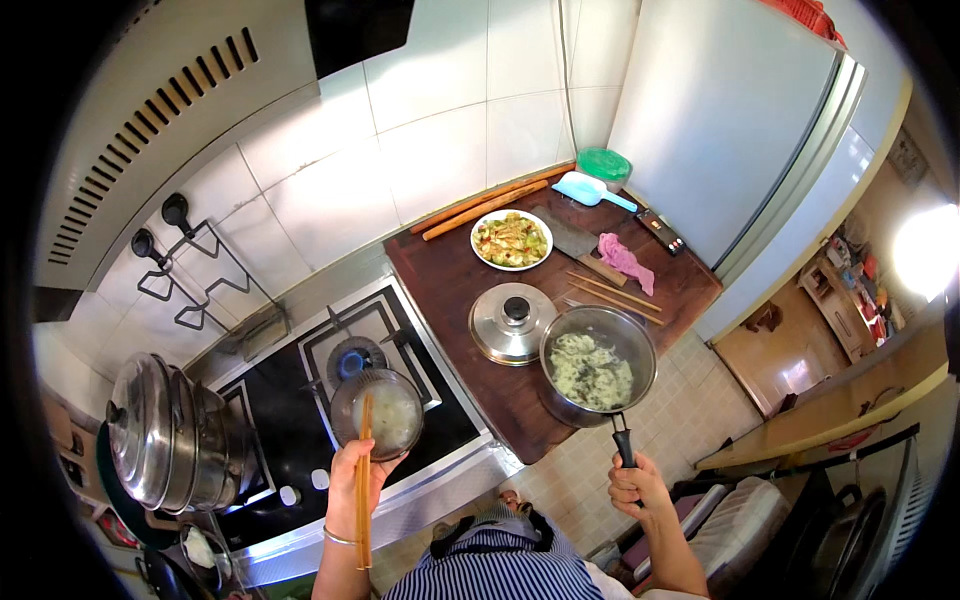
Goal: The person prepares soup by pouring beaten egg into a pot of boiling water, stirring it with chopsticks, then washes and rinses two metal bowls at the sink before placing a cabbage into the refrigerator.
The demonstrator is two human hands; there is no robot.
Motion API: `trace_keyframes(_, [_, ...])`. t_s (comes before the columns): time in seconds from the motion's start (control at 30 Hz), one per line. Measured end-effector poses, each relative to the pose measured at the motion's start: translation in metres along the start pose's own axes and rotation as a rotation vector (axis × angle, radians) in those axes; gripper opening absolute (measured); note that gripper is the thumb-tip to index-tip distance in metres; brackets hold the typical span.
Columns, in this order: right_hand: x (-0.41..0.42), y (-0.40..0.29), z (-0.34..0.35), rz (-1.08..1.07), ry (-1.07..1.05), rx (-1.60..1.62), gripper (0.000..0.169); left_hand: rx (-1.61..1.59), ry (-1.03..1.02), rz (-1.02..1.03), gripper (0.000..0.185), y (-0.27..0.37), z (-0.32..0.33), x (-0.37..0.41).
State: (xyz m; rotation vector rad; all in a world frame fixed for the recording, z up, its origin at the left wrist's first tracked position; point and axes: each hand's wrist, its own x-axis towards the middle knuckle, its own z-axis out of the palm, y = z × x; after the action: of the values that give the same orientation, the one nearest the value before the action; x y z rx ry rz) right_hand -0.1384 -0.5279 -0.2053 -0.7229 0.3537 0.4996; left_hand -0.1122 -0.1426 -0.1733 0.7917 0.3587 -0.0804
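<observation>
My left hand (pixel 354 471) holds a bowl (pixel 346 409) of cloudy pale liquid over the front of the gas stove. A pair of wooden chopsticks (pixel 364 502) is pinned under its thumb, the far tips lying across the bowl. Behind the bowl, a gas burner (pixel 352 363) burns with a blue flame. My right hand (pixel 637 484) grips the black handle (pixel 622 442) of a steel saucepan (pixel 561 401). Pale green, shredded-looking food (pixel 591 371) sits inside it. The saucepan is at the dark wooden tabletop's (pixel 517 431) front edge; whether it rests there I cannot tell.
A steel lid (pixel 491 330), a plate (pixel 475 251) of cooked vegetables, a cleaver (pixel 568 234), a pink cloth (pixel 627 262) and loose chopsticks (pixel 622 300) lie on the tabletop. A steamer pot (pixel 142 442) stands left on the stove (pixel 277 420). A range hood (pixel 202 45) overhangs it.
</observation>
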Motion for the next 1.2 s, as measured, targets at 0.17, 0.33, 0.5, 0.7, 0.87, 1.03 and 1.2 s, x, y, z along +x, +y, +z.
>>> trace_keyframes(0.17, [0.024, 0.003, 0.002, 0.043, 0.020, -0.030, 0.010, -0.033, 0.043, 0.059, 0.046, -0.009, 0.022, 0.007])
trace_keyframes(0.33, [0.043, 0.018, 0.010, 0.047, 0.002, 0.016, 0.011, -0.046, 0.063, 0.099, 0.046, -0.022, 0.039, 0.008])
trace_keyframes(0.5, [0.057, 0.027, 0.012, 0.098, -0.093, 0.062, 0.012, -0.043, 0.057, 0.066, 0.042, -0.025, 0.046, 0.008])
trace_keyframes(0.7, [0.057, 0.011, -0.008, -0.356, 0.450, -1.003, 0.020, -0.004, -0.024, 0.003, 0.047, -0.023, 0.053, 0.012])
trace_keyframes(0.87, [0.020, 0.003, 0.109, -0.817, -0.052, -1.444, 0.031, 0.013, -0.090, -0.064, 0.046, -0.020, 0.062, 0.013])
trace_keyframes(1.03, [0.031, 0.033, 0.208, -1.125, -0.753, -1.660, 0.033, 0.103, -0.053, -0.200, 0.040, -0.020, 0.064, 0.015])
trace_keyframes(1.2, [0.030, 0.034, 0.218, -1.161, -0.668, -1.659, 0.017, 0.042, -0.149, -0.174, 0.040, -0.020, 0.083, 0.011])
